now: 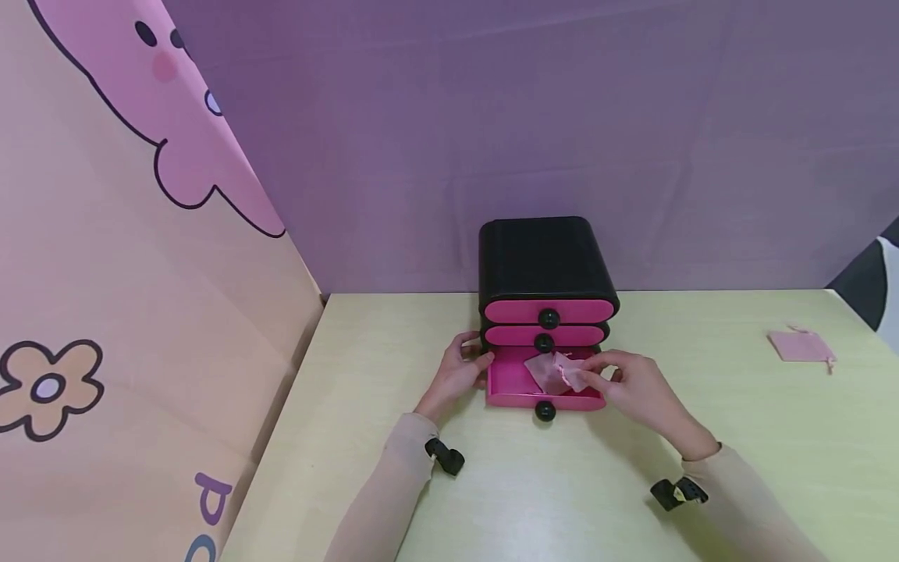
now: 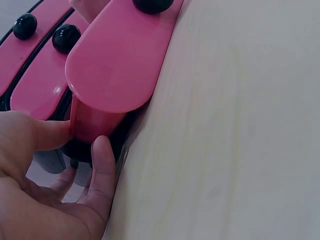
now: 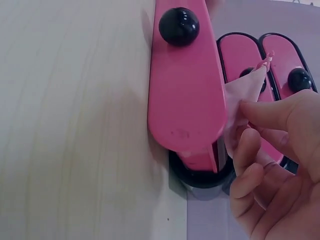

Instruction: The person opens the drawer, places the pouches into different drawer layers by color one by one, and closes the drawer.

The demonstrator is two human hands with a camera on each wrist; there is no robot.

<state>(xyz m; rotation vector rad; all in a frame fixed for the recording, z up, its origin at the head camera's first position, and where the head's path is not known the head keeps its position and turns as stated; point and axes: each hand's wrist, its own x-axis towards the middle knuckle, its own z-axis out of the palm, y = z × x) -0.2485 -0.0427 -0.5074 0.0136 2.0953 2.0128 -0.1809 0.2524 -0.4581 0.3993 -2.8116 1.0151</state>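
A small black drawer cabinet (image 1: 541, 257) with pink fronts and round black knobs stands at the back of the table. Its bottom drawer (image 1: 511, 375) is pulled out; the two above are closed. At the cabinet's left lower side, my left hand (image 1: 455, 375) holds the edge, thumb against the drawer's side wall and fingers by the black base (image 2: 82, 150). My right hand (image 1: 635, 388) pinches a pale pink drawstring pouch (image 1: 572, 373) between thumb and fingers at the drawer's right side. Pink fabric (image 1: 542, 373) lies beside it in the drawer; whether it is a second pouch I cannot tell.
Another pink drawstring pouch (image 1: 803, 346) lies flat on the right part of the pale wooden table (image 1: 506, 499). A purple cloth backdrop (image 1: 562, 117) rises behind the cabinet. A printed panel (image 1: 140, 297) borders the table's left side.
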